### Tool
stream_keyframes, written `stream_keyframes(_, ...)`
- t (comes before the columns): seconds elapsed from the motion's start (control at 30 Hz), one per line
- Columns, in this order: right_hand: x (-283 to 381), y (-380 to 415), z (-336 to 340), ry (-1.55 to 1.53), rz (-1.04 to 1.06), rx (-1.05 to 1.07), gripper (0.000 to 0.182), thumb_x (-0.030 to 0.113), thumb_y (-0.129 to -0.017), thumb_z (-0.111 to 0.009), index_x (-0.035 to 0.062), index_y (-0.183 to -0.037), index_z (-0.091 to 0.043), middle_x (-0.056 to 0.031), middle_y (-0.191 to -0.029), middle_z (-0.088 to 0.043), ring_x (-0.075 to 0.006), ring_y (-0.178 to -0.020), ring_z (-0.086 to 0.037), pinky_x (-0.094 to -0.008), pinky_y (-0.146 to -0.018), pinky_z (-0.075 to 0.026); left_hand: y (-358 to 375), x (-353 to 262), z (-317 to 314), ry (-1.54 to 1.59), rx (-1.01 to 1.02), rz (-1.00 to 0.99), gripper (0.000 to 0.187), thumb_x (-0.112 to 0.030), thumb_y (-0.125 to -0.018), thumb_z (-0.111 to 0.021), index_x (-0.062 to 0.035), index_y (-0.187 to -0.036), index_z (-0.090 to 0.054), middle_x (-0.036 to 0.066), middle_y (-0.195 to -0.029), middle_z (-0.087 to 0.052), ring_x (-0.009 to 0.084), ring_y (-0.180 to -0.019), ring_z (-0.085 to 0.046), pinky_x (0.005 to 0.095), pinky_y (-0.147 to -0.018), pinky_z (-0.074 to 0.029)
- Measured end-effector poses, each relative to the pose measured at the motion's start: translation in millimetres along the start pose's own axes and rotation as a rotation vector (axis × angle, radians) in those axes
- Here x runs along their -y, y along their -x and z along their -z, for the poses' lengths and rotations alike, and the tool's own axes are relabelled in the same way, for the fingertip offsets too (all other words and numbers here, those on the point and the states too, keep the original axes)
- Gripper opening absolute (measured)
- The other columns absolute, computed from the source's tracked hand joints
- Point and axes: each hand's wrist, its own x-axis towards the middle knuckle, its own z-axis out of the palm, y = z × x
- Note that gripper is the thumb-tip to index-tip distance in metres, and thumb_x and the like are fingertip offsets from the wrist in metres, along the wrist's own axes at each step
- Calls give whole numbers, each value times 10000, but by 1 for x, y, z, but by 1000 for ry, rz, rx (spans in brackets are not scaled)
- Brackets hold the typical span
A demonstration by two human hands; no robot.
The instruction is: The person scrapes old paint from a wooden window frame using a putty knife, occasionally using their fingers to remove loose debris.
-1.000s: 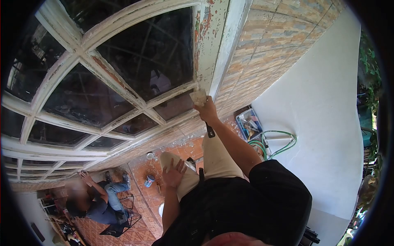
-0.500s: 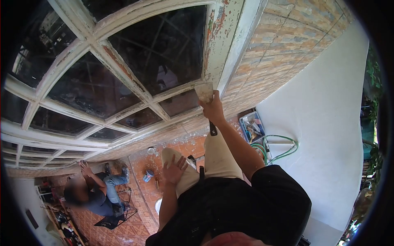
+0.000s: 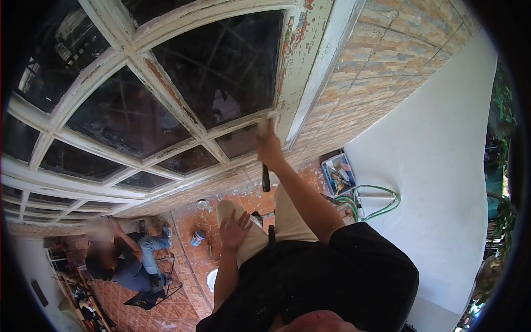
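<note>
In the head view my right hand [image 3: 269,150] is wrapped around a paint scraper [image 3: 266,181], its dark handle sticking out below the fist. The blade is smeared by motion and lies edge-on at the bottom bar of a large pane, near the window frame [image 3: 296,69] with its flaking pale paint. Bare, reddish patches show on the wood. My left hand [image 3: 234,231] rests on my thigh [image 3: 228,211] with its fingers spread, holding nothing.
At lower left another person [image 3: 130,263] sits on a folding chair [image 3: 146,299], facing the window. A can [image 3: 198,238] and paint flakes lie on the tiled floor. To the right are a tool bin [image 3: 338,174], a green hose [image 3: 381,213] and a white wall [image 3: 431,166].
My right hand has shifted left with the scraper, whose blade has turned from flat-facing to edge-on. My left hand stays on my thigh. The other person's hands have moved slightly.
</note>
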Motion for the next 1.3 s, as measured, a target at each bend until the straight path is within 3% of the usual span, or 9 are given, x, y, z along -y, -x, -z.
stream_keyframes(0.07, -9, 2, -13, 144, 183, 46, 441, 133, -915, -545, 76, -1319, -375, -135, -772, -568, -196, -627, -587, -355, -470, -454, 1, -2, 2, -9, 22, -1, 626, -440, -946, -407, -182, -1504, -288, 227, -1537, -263, 346, -1435, -234, 562, -1145, -196)
stream_keyframes(0.17, 3, 11, -15, 220, 421, -32, 438, 107, -903, -529, 33, -1300, -360, -251, -812, -643, -412, -695, -657, -493, -641, -494, 4, -3, 0, -34, 21, -5, 617, -446, -952, -397, -183, -1500, -293, 229, -1532, -270, 354, -1434, -235, 561, -1143, -196)
stream_keyframes(0.27, 14, 1, 18, -115, -91, -205, 450, 147, -919, -562, 63, -1313, -360, -163, -800, -584, -244, -668, -618, -406, -566, -478, 4, -3, -1, 0, 30, 0, 609, -451, -957, -388, -179, -1495, -302, 230, -1531, -272, 361, -1426, -247, 562, -1142, -198)
stream_keyframes(0.37, 16, 0, 15, -131, -121, -236, 454, 104, -900, -545, 63, -1298, -331, -236, -801, -639, -459, -730, -640, -484, -671, -487, 3, -2, -2, 16, 34, 18, 612, -462, -956, -386, -179, -1493, -306, 227, -1527, -276, 363, -1420, -258, 559, -1144, -198)
stream_keyframes(0.43, -3, -4, -12, 69, 268, -329, 442, 115, -906, -558, 90, -1283, -328, -239, -818, -625, -422, -684, -639, -466, -645, -486, 1, -1, 0, 22, 27, 19, 614, -465, -954, -391, -179, -1491, -311, 224, -1512, -297, 362, -1412, -271, 559, -1144, -200)
stream_keyframes(0.57, 16, 19, -36, 48, 281, -106, 456, 178, -914, -596, 96, -1281, -339, -237, -895, -611, -353, -662, -641, -433, -605, -484, 2, -3, 2, 1, -2, -6, 615, -473, -948, -404, -181, -1484, -326, 218, -1455, -359, 359, -1392, -296, 562, -1143, -207)
stream_keyframes(0.63, 42, 27, -28, -130, -195, 285, 432, 269, -938, -600, 121, -1272, -369, -167, -918, -591, -232, -583, -584, -377, -499, -451, 3, -2, 4, -23, -5, -28, 612, -478, -935, -423, -178, -1463, -346, 222, -1428, -377, 376, -1369, -321, 581, -1132, -219)
stream_keyframes(0.73, 51, 20, -26, -532, -456, 200, 397, 326, -985, -532, 182, -1315, -365, -50, -855, -505, -78, -538, -411, -237, -410, -317, -7, -11, 4, -33, 39, -11, 609, -487, -926, -435, -180, -1447, -363, 228, -1401, -395, 392, -1347, -345, 599, -1120, -232)
stream_keyframes(1.3, 54, 0, -29, -220, -336, 504, 385, 252, -1004, -486, 59, -1329, -412, -67, -840, -571, -95, -502, -466, -238, -411, -368, 2, -5, 0, 24, 8, 19, 582, -481, -942, -409, -180, -1439, -383, 232, -1340, -453, 364, -1260, -421, 586, -1106, -263)
